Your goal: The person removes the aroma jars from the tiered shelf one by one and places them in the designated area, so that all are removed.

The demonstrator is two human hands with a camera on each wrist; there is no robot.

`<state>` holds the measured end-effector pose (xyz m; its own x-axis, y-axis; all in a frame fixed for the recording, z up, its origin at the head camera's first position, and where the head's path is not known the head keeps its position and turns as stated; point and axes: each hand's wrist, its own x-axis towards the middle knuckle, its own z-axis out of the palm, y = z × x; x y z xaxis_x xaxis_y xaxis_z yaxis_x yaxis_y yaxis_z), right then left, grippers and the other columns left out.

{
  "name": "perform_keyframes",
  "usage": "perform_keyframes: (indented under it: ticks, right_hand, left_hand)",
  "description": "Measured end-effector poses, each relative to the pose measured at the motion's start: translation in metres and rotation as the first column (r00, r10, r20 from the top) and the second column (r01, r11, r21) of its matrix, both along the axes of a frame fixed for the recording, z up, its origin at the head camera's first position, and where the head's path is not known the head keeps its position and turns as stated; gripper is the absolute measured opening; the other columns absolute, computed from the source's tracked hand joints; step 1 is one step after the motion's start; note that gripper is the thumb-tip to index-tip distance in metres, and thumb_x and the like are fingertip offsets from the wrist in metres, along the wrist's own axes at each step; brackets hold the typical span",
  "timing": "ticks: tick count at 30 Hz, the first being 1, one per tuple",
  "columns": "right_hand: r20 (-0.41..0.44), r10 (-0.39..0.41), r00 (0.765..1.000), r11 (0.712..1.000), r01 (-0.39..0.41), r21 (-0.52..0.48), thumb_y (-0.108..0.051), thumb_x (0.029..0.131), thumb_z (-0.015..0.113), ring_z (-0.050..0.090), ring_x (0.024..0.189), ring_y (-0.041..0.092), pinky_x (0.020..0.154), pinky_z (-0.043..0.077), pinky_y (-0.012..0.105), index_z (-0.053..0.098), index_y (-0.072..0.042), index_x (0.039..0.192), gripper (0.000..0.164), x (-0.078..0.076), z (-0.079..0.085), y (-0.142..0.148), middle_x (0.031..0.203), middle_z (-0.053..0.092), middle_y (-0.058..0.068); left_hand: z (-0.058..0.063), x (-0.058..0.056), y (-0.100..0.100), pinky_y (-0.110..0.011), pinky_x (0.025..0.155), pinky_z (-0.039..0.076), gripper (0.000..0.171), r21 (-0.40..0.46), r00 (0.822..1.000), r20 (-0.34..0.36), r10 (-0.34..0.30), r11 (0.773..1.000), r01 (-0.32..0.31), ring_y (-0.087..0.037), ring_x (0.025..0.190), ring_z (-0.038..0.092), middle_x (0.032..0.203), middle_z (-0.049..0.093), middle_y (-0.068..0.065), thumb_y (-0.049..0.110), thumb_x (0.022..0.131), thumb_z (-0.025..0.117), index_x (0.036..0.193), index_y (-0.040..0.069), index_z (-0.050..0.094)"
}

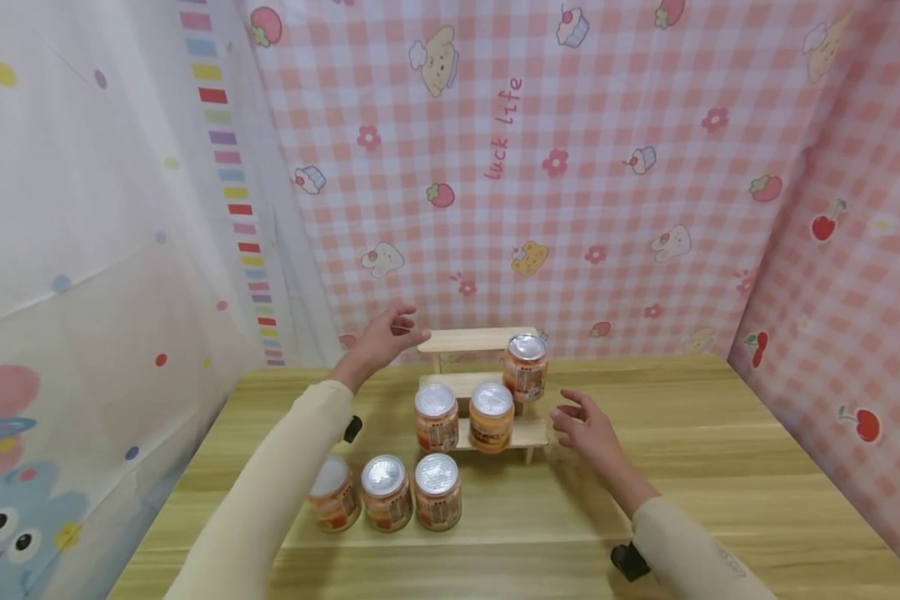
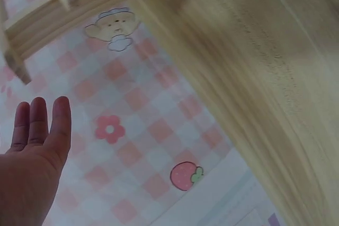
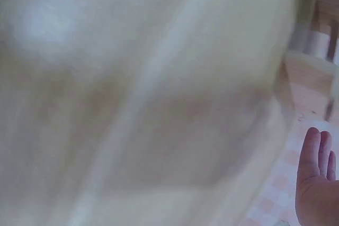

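Note:
A small three-step wooden stand [image 1: 471,340] is at the back of the table. My left hand [image 1: 386,340] is by the left end of its top step, fingers loosely bent around nothing; in the left wrist view, that hand [image 2: 39,157] shows extended fingers below the stand's wood. To the right of the stand hovers my right hand [image 1: 587,429], holding nothing. An orange jar with a silver lid [image 1: 526,368] occupies the stand's right side, higher than two similar jars, a left one [image 1: 437,418] and a middle one [image 1: 491,418], at the lowest step.
Three more silver-lidded jars line up on the table before the stand: a left jar [image 1: 335,496], a centre jar [image 1: 387,493] and a right jar [image 1: 438,492]. My left forearm partly covers the leftmost. A pink checked cloth [image 1: 495,208] hangs behind the wooden table [image 1: 690,450].

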<state>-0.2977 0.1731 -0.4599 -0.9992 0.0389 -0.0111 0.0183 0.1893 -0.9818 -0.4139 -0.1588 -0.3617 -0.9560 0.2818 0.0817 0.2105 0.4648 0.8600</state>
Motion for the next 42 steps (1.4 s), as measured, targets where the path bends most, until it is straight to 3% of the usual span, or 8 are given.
perform_keyframes:
  ticks: [5, 13, 18, 32, 42]
  right_hand:
    - [-0.035, 0.017, 0.999, 0.999, -0.015, 0.043, -0.028, 0.102, 0.057, 0.05, 0.126, 0.042, 0.099, 0.047, 0.051, 0.031, -0.002, 0.151, 0.061, -0.007, 0.019, 0.004, 0.142, 0.044, 0.028]
    - [-0.079, 0.025, 0.997, 0.995, -0.018, 0.096, -0.042, 0.096, 0.063, 0.044, 0.133, 0.039, 0.105, 0.04, 0.053, 0.031, -0.009, 0.154, 0.073, -0.019, 0.046, 0.0, 0.148, 0.041, 0.022]
    - [-0.102, 0.037, 0.994, 0.996, -0.028, 0.086, -0.043, 0.092, 0.07, 0.044, 0.133, 0.035, 0.106, 0.04, 0.051, 0.031, -0.012, 0.155, 0.08, -0.026, 0.057, -0.011, 0.148, 0.042, 0.018]
    - [-0.144, 0.019, 0.989, 0.997, -0.009, 0.07, -0.023, 0.09, 0.076, 0.044, 0.13, 0.034, 0.103, 0.041, 0.051, 0.034, -0.007, 0.152, 0.076, -0.034, 0.067, -0.028, 0.146, 0.044, 0.019]
    - [-0.14, 0.005, 0.99, 0.998, 0.004, 0.066, -0.022, 0.09, 0.076, 0.044, 0.13, 0.033, 0.103, 0.042, 0.05, 0.035, -0.007, 0.151, 0.075, -0.037, 0.064, -0.029, 0.142, 0.047, 0.018]
  left_hand:
    - [-0.009, 0.0, 0.001, -0.047, 0.102, 0.043, 0.066, -0.061, 1.0, 0.017, -0.001, 0.998, 0.002, -0.03, 0.127, 0.048, 0.139, 0.049, -0.015, 0.038, 0.095, 0.068, 0.148, 0.011, 0.041]
    - [-0.017, -0.003, 0.003, -0.048, 0.102, 0.043, 0.067, -0.063, 0.999, 0.027, -0.024, 0.998, 0.025, -0.031, 0.127, 0.047, 0.138, 0.049, -0.018, 0.038, 0.094, 0.069, 0.149, 0.012, 0.041]
    - [-0.019, -0.005, 0.002, -0.047, 0.101, 0.044, 0.069, -0.067, 0.999, 0.036, -0.031, 0.997, 0.034, -0.03, 0.126, 0.047, 0.136, 0.048, -0.017, 0.038, 0.094, 0.069, 0.15, 0.01, 0.04]
    - [-0.026, -0.011, 0.004, -0.048, 0.101, 0.044, 0.059, -0.068, 0.999, 0.029, -0.04, 0.997, 0.042, -0.032, 0.125, 0.05, 0.133, 0.054, -0.018, 0.031, 0.096, 0.068, 0.143, 0.004, 0.045]
    - [-0.026, -0.012, 0.006, -0.047, 0.099, 0.046, 0.053, -0.08, 0.999, 0.032, -0.007, 0.997, 0.01, -0.033, 0.123, 0.051, 0.131, 0.056, -0.02, 0.027, 0.095, 0.069, 0.139, 0.005, 0.049]
